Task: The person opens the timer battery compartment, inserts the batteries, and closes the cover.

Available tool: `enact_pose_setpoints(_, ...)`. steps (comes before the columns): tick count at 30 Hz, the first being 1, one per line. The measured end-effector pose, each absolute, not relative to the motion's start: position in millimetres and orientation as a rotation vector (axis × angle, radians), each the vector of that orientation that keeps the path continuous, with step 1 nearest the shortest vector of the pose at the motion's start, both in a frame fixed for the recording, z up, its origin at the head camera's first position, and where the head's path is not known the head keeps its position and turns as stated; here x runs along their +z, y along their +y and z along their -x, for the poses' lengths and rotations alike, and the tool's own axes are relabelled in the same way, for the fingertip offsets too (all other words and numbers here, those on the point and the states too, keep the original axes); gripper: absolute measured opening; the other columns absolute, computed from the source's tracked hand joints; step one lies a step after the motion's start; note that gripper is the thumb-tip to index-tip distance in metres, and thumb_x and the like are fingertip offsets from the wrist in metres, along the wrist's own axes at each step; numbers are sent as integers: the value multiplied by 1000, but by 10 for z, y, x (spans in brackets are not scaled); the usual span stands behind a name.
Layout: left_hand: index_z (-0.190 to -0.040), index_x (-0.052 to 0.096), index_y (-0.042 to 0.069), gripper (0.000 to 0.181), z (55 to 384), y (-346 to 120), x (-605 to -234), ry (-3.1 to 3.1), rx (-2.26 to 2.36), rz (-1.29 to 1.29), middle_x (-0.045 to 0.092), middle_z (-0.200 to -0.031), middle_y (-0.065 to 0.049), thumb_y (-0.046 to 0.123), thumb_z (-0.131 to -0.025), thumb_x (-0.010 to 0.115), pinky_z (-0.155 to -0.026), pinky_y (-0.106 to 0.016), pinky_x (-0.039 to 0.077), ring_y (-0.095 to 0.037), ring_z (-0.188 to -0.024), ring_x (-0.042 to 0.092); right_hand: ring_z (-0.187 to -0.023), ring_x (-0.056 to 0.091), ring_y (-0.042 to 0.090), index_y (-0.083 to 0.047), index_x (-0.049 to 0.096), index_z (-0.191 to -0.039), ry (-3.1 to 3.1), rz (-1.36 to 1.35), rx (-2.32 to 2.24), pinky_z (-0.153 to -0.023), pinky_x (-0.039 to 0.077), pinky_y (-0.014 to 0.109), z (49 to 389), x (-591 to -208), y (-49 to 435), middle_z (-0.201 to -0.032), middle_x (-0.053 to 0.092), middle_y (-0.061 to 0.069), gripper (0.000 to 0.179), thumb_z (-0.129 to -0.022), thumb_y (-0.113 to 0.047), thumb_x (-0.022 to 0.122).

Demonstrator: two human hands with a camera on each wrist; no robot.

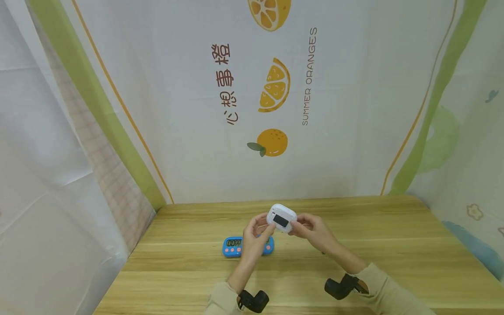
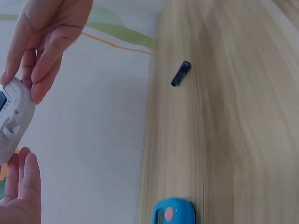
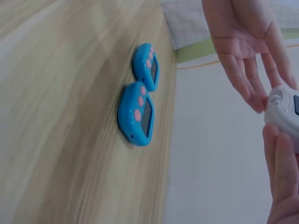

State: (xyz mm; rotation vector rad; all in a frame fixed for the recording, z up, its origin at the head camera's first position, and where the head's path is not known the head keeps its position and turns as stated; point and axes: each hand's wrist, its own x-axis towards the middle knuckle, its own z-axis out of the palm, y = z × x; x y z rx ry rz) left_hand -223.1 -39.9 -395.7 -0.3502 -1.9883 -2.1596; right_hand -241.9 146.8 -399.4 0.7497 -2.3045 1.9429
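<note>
Both hands hold a white digital timer above the table, its back with a dark rectangle facing the head camera. My left hand pinches its left side, thumb on the back. At the opposite edge my right hand grips it between thumb and fingers. Two blue timers with pink buttons lie on the table side by side: the left timer and the right timer. In the head view the left hand partly covers them. A dark cylindrical battery lies on the wood in the left wrist view.
The wooden table meets a white curtain printed with oranges at its back edge. More fabric hangs at the left and right sides. Both wrists wear black camera mounts.
</note>
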Motion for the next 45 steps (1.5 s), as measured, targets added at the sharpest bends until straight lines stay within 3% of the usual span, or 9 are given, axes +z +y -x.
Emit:
enact_pose_setpoints(7, -122, 46, 0, 39, 2312, -372, -4062, -1873, -2344, 322, 56, -98, -11, 7, -85, 59, -79, -31, 50, -18, -86, 60, -83, 63, 25, 14, 52, -104, -2307, -691, 2126, -76, 50, 33, 2391, -4020, 1404, -96, 60, 22, 36, -89, -18, 54)
enact_pose_setpoints(13, -120, 51, 3, 37, 2287, -410, -4056, -1934, -2321, 272, 58, -96, -7, 6, -84, 59, -71, -26, 51, -12, -79, 58, -85, 62, 27, 14, 53, -105, -2391, -774, 2115, -77, 50, 34, 2379, -4088, 1428, -97, 59, 28, 33, -89, -15, 54)
enact_pose_setpoints(21, -122, 51, 0, 37, 2238, -490, -4006, -2132, -2228, 465, 56, -93, -4, 8, -86, 58, -65, -22, 49, -11, -77, 55, -88, 60, 21, 8, 49, -114, -2436, -731, 1953, -73, 52, 30, 2366, -4073, 1460, -98, 59, 16, 38, -87, -17, 58)
enact_pose_setpoints(28, -123, 49, -1, 36, 2102, -472, -3849, -2260, -2116, 606, 54, -96, -10, 7, -88, 54, -67, -20, 46, -11, -79, 52, -81, 61, 16, 10, 50, -111, -2396, -829, 1877, -67, 53, 28, 2353, -4076, 1452, -95, 59, 16, 35, -85, -11, 60)
enact_pose_setpoints(35, -134, 39, 6, 48, 2186, -483, -3994, -2217, -2120, 708, 51, -104, -14, 7, -88, 54, -71, -22, 49, -19, -93, 57, -78, 61, 13, 12, 48, -113, -2335, -756, 1916, -66, 53, 31, 2324, -4063, 1437, -94, 60, 20, 36, -85, -8, 59)
enact_pose_setpoints(45, -130, 44, 4, 43, 2223, -531, -4087, -2176, -2172, 759, 47, -109, -18, 8, -88, 55, -62, -21, 51, -31, -93, 58, -86, 61, 16, 8, 41, -124, -2215, -931, 1970, -70, 53, 32, 2304, -4074, 1471, -100, 56, 30, 40, -87, -3, 54)
